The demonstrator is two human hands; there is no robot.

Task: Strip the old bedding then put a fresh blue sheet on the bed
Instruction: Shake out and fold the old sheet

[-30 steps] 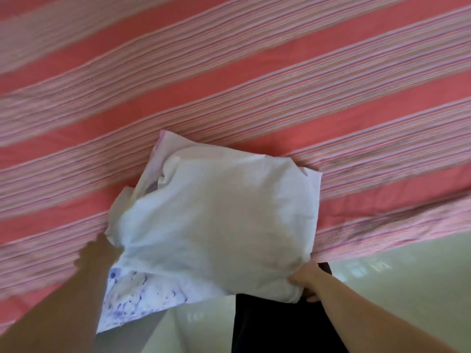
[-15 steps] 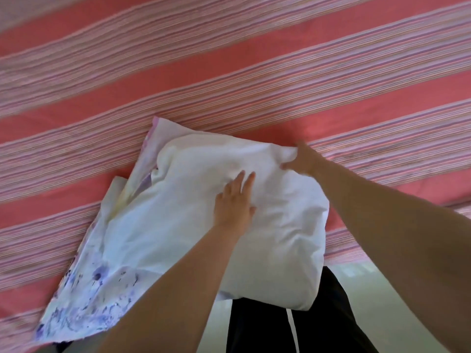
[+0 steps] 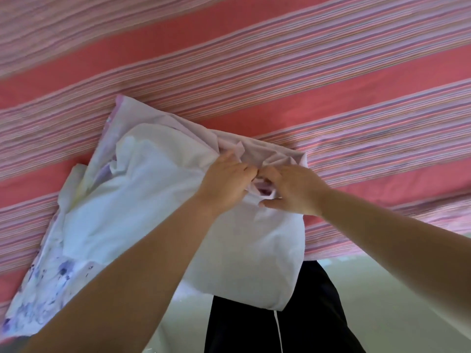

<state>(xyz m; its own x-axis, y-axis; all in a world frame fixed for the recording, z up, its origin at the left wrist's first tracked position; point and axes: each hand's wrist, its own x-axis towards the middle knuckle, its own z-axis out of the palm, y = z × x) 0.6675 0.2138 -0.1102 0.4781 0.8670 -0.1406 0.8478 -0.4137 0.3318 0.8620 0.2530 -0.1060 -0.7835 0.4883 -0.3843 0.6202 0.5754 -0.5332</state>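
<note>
A white pillow [image 3: 244,250] lies on the near edge of the bed, half out of a white pillowcase with purple flowers [image 3: 51,289]. The bed wears a pink and red striped sheet [image 3: 254,59]. My left hand [image 3: 224,182] and my right hand [image 3: 290,189] meet at the far side of the pillow. Both pinch bunched pale fabric [image 3: 265,159] of the case there, fingers closed on it. The pillow's near end hangs over the bed edge.
Pale floor [image 3: 407,301] shows below the bed edge at the lower right. My black trousers [image 3: 275,327] are visible under the pillow. The striped sheet fills the rest of the view.
Both hands went from the pillow's near corners to its far side. They now meet in the middle and grip the bunched case. The case has wrinkled up there.
</note>
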